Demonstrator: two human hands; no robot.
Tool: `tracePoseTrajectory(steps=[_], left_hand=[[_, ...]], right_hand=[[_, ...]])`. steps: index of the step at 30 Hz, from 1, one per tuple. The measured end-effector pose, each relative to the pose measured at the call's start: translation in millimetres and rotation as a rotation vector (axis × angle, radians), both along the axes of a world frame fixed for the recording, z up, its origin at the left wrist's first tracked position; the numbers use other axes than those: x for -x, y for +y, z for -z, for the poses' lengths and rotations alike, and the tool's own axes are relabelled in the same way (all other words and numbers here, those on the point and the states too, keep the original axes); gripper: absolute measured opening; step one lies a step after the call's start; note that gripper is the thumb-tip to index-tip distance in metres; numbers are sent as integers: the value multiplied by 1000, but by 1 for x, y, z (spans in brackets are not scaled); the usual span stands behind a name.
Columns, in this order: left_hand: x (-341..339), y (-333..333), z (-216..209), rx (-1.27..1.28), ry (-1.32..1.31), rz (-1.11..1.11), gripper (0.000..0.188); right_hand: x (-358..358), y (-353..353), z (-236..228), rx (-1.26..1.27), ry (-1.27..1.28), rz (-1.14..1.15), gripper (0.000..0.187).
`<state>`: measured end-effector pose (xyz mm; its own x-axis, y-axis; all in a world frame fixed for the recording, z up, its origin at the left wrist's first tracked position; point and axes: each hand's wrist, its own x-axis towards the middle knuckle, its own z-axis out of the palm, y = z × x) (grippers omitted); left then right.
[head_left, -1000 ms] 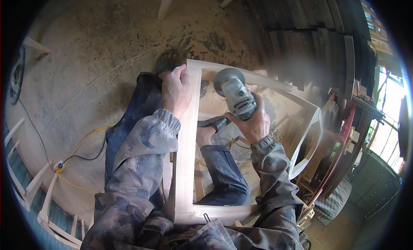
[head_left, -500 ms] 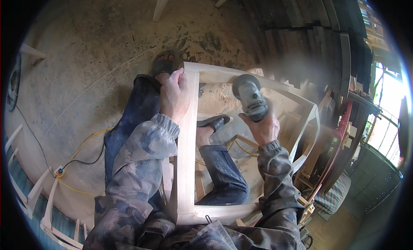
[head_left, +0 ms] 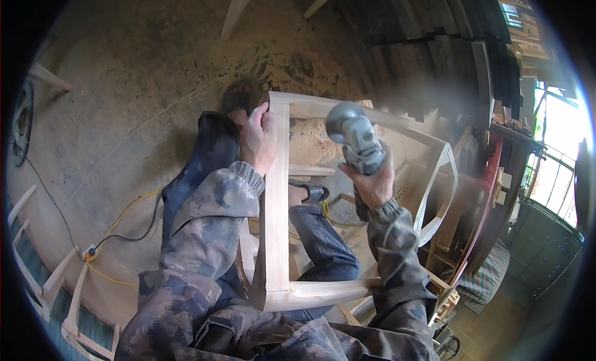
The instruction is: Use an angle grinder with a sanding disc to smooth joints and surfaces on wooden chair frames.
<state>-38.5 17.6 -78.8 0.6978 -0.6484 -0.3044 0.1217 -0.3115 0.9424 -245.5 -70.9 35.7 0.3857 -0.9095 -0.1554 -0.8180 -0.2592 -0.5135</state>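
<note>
A pale wooden chair-like frame [head_left: 277,206] stands across my legs, its long left rail running away from me. My left hand [head_left: 258,140] is closed around that rail near the far left corner, thumb and fingers wrapped over the wood. In my right hand [head_left: 376,184] is a grey angle grinder [head_left: 360,140], gripped by its body. Its round disc head [head_left: 344,120] lies over the far rail [head_left: 310,106]; whether the disc touches the wood I cannot tell. Camouflage sleeves cover both my forearms.
Dark boards [head_left: 428,75] are stacked at the far right, with haze before them. A yellow cord [head_left: 118,223] joins a black cable on the dusty floor [head_left: 143,88] at left. Several curved wooden pieces [head_left: 74,317] stand at lower left. A striped bundle [head_left: 487,277] lies at right.
The grinder in my right hand has shifted a little left along the far rail. In the picture, the frame's near end sits slightly higher. My left hand keeps its hold.
</note>
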Motion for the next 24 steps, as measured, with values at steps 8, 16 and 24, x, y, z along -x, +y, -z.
tracePoseTrajectory(steps=[8, 16, 24], left_hand=[[-5, 4, -6, -38, -12, 38, 37], [-7, 4, -9, -62, 19, 66, 41], [-6, 6, -8, -64, -25, 71, 42]], right_hand=[[-36, -6, 42, -77, 41, -84, 90], [-41, -8, 48, -8, 63, -173, 88], [-36, -5, 49, -51, 56, -102, 89]])
